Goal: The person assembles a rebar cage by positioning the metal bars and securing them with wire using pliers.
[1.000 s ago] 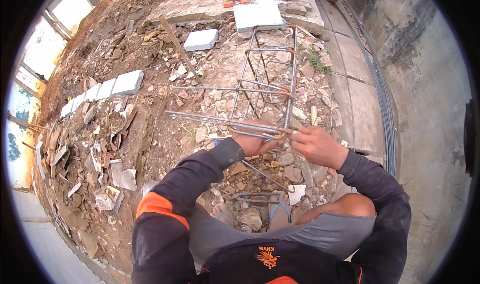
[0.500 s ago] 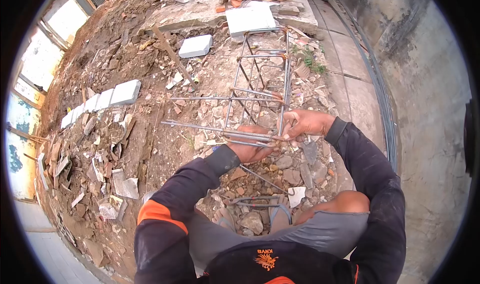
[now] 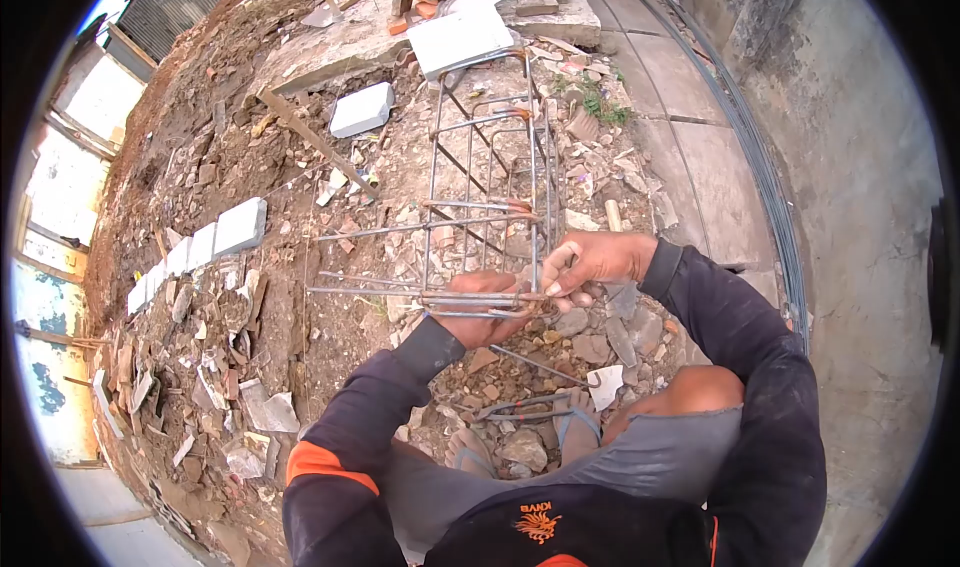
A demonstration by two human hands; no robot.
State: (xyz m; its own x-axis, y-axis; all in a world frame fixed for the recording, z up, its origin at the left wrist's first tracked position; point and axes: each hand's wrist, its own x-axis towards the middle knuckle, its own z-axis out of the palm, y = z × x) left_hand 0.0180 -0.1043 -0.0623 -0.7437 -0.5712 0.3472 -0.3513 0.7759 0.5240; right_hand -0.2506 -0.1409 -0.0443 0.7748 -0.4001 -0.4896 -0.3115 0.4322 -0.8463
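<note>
A rebar cage (image 3: 532, 157) of long bars and square stirrups stretches away from me above the rubble. My left hand (image 3: 485, 307) is closed around the bars at its near end, partly hidden behind them. At the near right corner, my right hand (image 3: 598, 265) has thumb and fingers pinched together. Whatever lies between those fingertips is too small to make out. Below my hands are a thin rod with a hooked end (image 3: 545, 366) and a bent rebar stirrup (image 3: 525, 403) near my sandaled feet.
White blocks (image 3: 362, 110) lie on the broken ground, with a larger white slab (image 3: 460, 39) beyond the cage. A wooden stake (image 3: 315, 139) leans left of it. Orange bricks (image 3: 425, 9) are piled at the back. Long steel bars (image 3: 745, 117) run along the concrete wall (image 3: 850, 217) at right.
The view has shifted, so the cage and ground appear farther left. My left hand still grips the near bars, and my right fingers remain pinched at the corner.
</note>
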